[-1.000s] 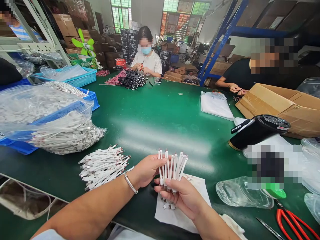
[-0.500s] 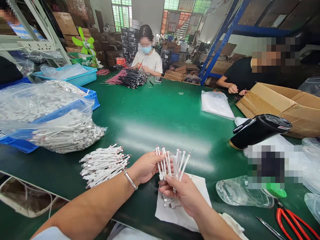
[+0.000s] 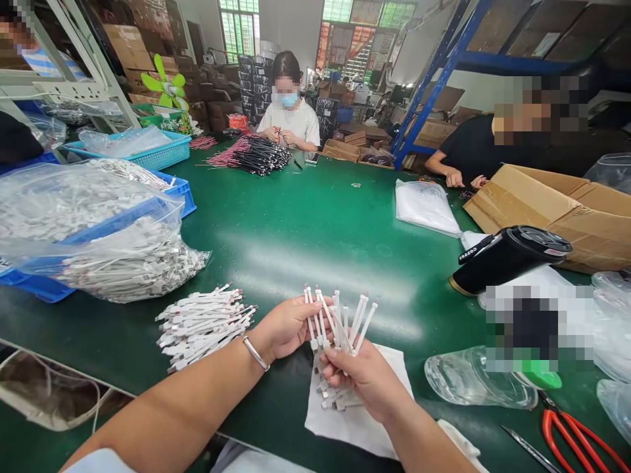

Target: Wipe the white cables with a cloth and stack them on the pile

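White short USB cables [image 3: 355,322] with bare wire tips pointing up are fanned between my two hands. My left hand [image 3: 290,328], with a silver bangle on its wrist, pinches a few of them near their upper ends. Around the lower part of the bunch, by the plugs, my right hand [image 3: 362,374] is closed. Beneath the hands lies a white cloth [image 3: 340,430], on which a few more cables with metal plugs [image 3: 339,399] rest. To the left of my left hand is a pile of similar white cables [image 3: 204,325].
Bagged white cables [image 3: 133,263] lie over a blue tray [image 3: 185,197] at left. A black tumbler [image 3: 510,258], clear plastic jar [image 3: 478,378], red-handled pliers [image 3: 566,427] and cardboard box [image 3: 547,210] are at right. Two co-workers sit across the green table [image 3: 305,230].
The fanned cables have shifted a little in my fingers, and my right hand has moved slightly. Across the table, a co-worker's hands have moved slightly.
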{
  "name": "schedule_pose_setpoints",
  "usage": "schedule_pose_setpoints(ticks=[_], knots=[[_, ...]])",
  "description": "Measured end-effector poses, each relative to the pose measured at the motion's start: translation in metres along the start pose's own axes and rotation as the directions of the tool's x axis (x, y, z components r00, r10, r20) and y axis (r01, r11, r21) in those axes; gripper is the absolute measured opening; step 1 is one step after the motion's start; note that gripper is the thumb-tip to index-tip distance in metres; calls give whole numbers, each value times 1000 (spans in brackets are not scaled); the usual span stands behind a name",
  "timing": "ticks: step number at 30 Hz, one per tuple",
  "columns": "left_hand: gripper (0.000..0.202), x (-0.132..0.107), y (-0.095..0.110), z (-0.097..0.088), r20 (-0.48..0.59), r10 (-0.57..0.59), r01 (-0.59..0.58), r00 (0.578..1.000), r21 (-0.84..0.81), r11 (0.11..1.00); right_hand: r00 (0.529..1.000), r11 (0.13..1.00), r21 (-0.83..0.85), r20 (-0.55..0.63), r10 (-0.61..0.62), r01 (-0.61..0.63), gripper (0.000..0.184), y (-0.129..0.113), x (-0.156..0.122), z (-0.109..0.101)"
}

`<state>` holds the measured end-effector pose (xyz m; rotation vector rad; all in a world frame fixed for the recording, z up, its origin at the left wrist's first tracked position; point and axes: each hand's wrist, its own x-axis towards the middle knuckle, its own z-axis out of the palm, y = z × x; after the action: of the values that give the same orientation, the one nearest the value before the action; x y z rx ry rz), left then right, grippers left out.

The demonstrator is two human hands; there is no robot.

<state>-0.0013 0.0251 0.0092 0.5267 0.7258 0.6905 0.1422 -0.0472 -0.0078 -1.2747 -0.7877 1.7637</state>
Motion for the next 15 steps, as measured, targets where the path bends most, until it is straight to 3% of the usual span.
schedule_pose_setpoints(ticks=[6,10,15], knots=[[16,1,0,-3,10,20,-21,1000,52,998,996,999,-17,-77,-49,48,41,0,0,2],[16,1,-1,-1,43,13,-16,999,69,997,998,1000,-10,-60,-24,23,42,-1,1,0],[15,-3,-7,5,9,35,-36,999,80,996,996,996,-78,-84,-40,33,47,2,5,-1]])
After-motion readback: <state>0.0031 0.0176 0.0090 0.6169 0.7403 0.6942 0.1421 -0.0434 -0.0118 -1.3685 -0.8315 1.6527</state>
